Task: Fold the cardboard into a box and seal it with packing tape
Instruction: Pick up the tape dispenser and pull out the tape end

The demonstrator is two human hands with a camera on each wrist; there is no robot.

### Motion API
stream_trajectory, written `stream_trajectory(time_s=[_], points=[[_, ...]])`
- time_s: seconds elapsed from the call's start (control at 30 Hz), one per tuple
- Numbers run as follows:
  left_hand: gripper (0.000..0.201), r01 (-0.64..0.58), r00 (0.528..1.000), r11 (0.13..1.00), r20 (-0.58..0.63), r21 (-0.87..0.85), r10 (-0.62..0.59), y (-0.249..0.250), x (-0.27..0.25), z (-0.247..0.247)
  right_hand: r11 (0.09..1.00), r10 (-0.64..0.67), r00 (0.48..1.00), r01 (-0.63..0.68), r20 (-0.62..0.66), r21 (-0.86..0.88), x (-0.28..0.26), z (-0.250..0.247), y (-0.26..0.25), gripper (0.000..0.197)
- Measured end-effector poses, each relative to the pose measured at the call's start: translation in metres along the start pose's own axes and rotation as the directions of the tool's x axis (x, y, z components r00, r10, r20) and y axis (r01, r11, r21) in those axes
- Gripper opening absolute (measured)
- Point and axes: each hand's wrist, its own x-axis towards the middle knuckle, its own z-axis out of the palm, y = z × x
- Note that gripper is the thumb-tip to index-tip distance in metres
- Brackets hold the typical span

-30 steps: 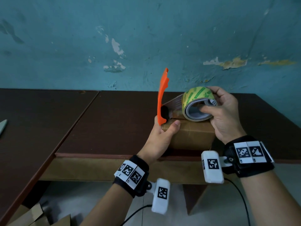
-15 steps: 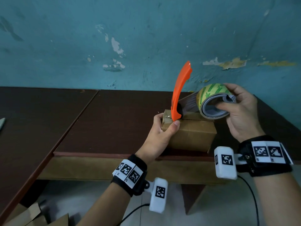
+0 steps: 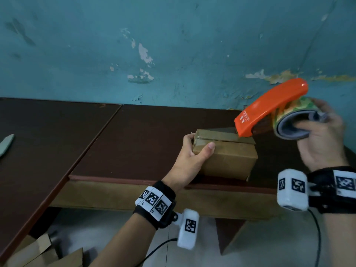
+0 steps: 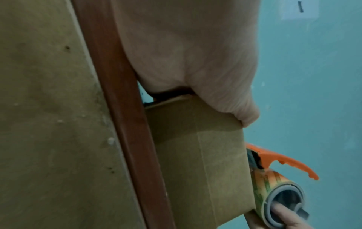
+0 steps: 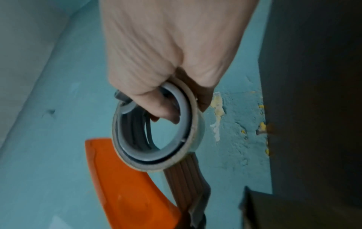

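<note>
Head view, one moment, items as seen. Cardboard box (image 3: 225, 155): closed, brown, resting on the dark brown surface (image 3: 134, 141) near its front edge, right of centre in the frame. Left hand (image 3: 189, 160): grip closed on the box's left end, thumb laid over the top front edge, fingers behind the far corner. Tape dispenser (image 3: 269, 108): orange shell, upper right of the frame, its lower end touching the box's top at the far right corner. Tape roll (image 3: 294, 120): green and yellow print, grey core, mounted in the dispenser; a brown strip runs from it toward the box top. Right hand (image 3: 323, 139): blurred, grip holding the roll, fingertips inside the core; the right wrist view shows fingers (image 5: 156, 106) hooked through the grey ring. Grey flat object (image 3: 5, 144): left edge of the frame, on the surface, kind unclear. Loose cardboard pieces (image 3: 44, 253): on the floor, lower left. Wall (image 3: 173, 45): teal, paint chipped.
</note>
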Motion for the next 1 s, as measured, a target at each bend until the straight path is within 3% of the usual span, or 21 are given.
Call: stream_trajectory(time_s=[0.27, 0.4, 0.57, 0.77, 1.0], points=[[0.063, -0.053, 0.998, 0.994, -0.024, 0.091, 0.055, 0.0, -0.004, 0.005, 0.994, 0.047, 0.998, -0.05, -0.037, -0.099, -0.007, 0.002, -0.002, 0.061], [0.075, -0.223, 0.96, 0.966, -0.139, 0.13, 0.241, -0.006, -0.004, 0.01, 0.989, 0.025, 0.998, -0.033, -0.053, -0.143, -0.007, 0.004, -0.001, 0.059], [0.07, -0.375, 0.901, 0.907, -0.154, 0.193, 0.405, -0.005, 0.001, 0.014, 0.993, -0.005, 0.996, -0.006, -0.089, -0.12, -0.006, 0.006, -0.004, 0.061], [0.073, -0.233, 0.971, 0.971, -0.038, 0.045, 0.235, -0.002, 0.004, 0.003, 0.997, -0.051, 0.992, 0.044, -0.118, -0.066, -0.005, 0.011, -0.011, 0.059], [0.072, -0.273, 0.961, 0.96, 0.068, 0.067, 0.269, 0.0, 0.006, -0.006, 0.993, -0.017, 0.993, 0.003, -0.119, -0.118, -0.009, 0.009, -0.01, 0.063]])
